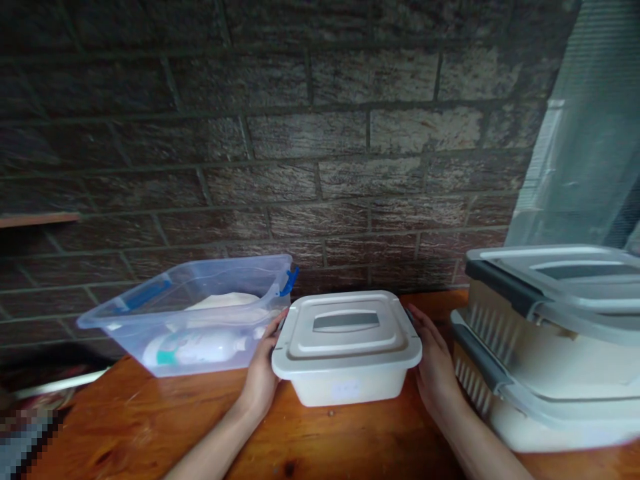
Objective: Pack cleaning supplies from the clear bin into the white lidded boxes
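Observation:
A small white plastic box (345, 383) with a lid and a grey recessed handle sits on the wooden table (310, 447), near the brick wall. My left hand (264, 373) presses flat against the box's left side, fingers reaching up to the lid's edge. My right hand (436, 373) lies against the right side the same way. Both hands clasp the box between them, and it rests on the table.
A clear plastic tub (150, 310) with blue clips stands left of the box and holds a white bottle (200, 347) and something pale. Two stacked white bins (550, 347) with grey latches stand at the right. The brick wall (300, 167) is close behind.

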